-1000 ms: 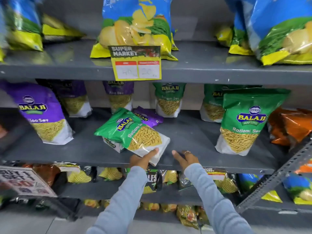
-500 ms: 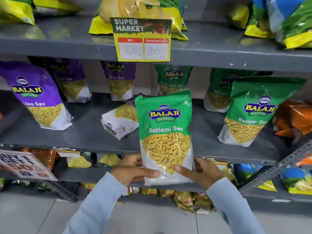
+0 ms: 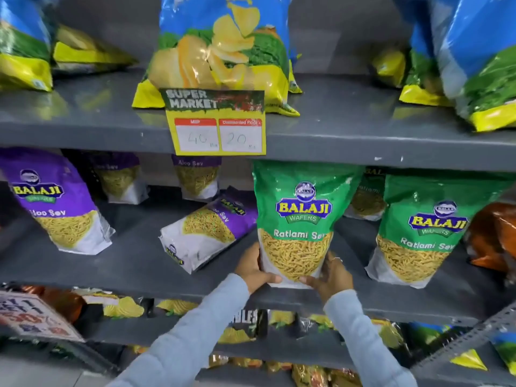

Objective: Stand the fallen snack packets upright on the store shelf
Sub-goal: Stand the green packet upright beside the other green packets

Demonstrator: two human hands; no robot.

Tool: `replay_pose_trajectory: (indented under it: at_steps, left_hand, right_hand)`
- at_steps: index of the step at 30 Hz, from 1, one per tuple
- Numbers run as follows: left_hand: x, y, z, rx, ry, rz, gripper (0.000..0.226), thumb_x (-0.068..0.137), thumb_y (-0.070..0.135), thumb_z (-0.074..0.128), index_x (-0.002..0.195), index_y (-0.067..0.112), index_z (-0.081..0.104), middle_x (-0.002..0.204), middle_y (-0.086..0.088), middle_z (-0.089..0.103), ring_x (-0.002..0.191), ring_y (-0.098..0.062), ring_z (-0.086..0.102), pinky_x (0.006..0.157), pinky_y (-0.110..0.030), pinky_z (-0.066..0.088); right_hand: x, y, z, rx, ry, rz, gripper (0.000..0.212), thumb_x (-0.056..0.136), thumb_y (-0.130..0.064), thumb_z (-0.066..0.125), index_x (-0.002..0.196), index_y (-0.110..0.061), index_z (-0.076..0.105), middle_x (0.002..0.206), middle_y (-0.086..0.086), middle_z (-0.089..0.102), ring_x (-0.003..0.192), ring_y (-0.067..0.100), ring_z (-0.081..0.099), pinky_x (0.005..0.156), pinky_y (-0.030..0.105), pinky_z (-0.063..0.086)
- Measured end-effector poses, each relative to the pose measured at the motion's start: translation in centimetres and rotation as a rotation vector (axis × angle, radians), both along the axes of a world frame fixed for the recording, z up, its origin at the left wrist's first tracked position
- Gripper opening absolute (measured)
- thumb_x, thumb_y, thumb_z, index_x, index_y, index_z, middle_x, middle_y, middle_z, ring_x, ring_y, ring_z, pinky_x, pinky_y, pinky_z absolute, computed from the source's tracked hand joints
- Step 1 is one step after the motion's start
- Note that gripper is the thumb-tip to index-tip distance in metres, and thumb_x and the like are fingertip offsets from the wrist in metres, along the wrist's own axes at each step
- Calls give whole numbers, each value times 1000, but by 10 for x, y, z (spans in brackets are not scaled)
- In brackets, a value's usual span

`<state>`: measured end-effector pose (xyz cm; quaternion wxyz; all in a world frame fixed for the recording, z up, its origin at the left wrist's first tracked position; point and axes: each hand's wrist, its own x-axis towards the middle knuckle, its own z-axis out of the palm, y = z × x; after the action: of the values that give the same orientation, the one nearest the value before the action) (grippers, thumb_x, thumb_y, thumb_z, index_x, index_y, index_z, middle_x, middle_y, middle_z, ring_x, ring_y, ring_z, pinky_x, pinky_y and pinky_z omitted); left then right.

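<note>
A green Ratlami Sev packet [image 3: 301, 219] stands upright at the front of the middle grey shelf [image 3: 134, 263]. My left hand [image 3: 251, 270] grips its lower left corner and my right hand [image 3: 331, 277] grips its lower right corner. Just to its left a purple Aloo Sev packet [image 3: 206, 233] lies fallen on its back, bottom end toward me. Another green Ratlami Sev packet [image 3: 424, 233] stands upright to the right.
Purple Aloo Sev packets stand at the left [image 3: 53, 202] and along the back of the shelf. An orange packet [image 3: 494, 236] lies at the far right. Blue and yellow chip bags [image 3: 223, 54] fill the upper shelf behind a yellow price tag [image 3: 216, 124]. More packets fill the lower shelves.
The green packet lay on the purple one; both hands lifted it, turned it upright and set it down on the shelf to the right of the purple packet.
</note>
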<state>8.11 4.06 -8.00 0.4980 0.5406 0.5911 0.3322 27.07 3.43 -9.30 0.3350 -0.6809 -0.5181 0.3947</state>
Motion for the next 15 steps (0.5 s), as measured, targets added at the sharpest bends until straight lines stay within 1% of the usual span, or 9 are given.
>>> replay_pose_trajectory:
  at_steps: [1, 2, 4, 6, 8, 11, 13, 15]
  left_hand:
    - [2, 10, -7, 9, 0, 8, 90, 44, 22, 88, 124, 22, 47, 128, 3, 56, 120, -19, 52, 110, -41, 38]
    - [1, 22, -21, 12, 10, 13, 91, 39, 26, 86, 122, 24, 49, 129, -1, 59, 120, -21, 54, 108, -47, 40]
    - [2, 34, -38, 5, 15, 26, 83, 44, 20, 84, 119, 24, 49, 127, -6, 61, 119, -24, 56, 105, -51, 43]
    - [7, 31, -32, 24, 12, 54, 74, 49, 17, 79, 114, 32, 47, 125, -4, 63, 116, -24, 57, 105, -50, 44]
    - [9, 32, -35, 37, 12, 58, 70, 53, 17, 76, 110, 44, 45, 123, 0, 63, 115, -21, 58, 104, -49, 44]
    - [6, 38, -41, 31, 19, 23, 66, 55, 21, 75, 105, 51, 45, 124, 2, 63, 117, -20, 57, 105, -48, 44]
    - [5, 38, -37, 35, 55, -11, 66, 55, 21, 77, 107, 48, 46, 126, 1, 62, 118, -21, 56, 105, -49, 43]
    - [2, 37, -30, 67, 144, -65, 72, 58, 16, 80, 120, 34, 47, 129, 2, 59, 121, -20, 53, 108, -43, 40]
  right_hand:
    - [-1, 8, -7, 9, 24, -10, 76, 57, -6, 84, 122, -8, 45, 115, 12, 64, 106, 29, 61, 93, 38, 48]
    - [-3, 14, -11, 17, 39, -24, 78, 59, -5, 83, 125, -8, 43, 115, 13, 64, 106, 29, 61, 91, 35, 47]
    - [-5, 20, -18, 41, 74, -52, 80, 62, -2, 80, 131, -10, 40, 118, 12, 64, 107, 27, 61, 90, 28, 43]
    - [-7, 23, -23, 64, 106, -64, 79, 66, 1, 76, 134, -13, 37, 122, 9, 61, 111, 24, 57, 93, 26, 39]
    - [-9, 24, -27, 78, 120, -77, 76, 70, 4, 71, 135, -14, 36, 124, 9, 60, 115, 27, 56, 99, 32, 39]
    - [-9, 25, -30, 86, 132, -102, 77, 70, 5, 71, 135, -18, 36, 122, 7, 59, 116, 30, 55, 103, 39, 42]
    - [-9, 25, -30, 87, 130, -111, 78, 70, 5, 71, 135, -19, 35, 124, 7, 58, 117, 30, 54, 104, 43, 42]
    - [-10, 23, -31, 104, 138, -96, 80, 70, 6, 69, 136, -23, 34, 126, 3, 57, 118, 27, 54, 104, 43, 43]
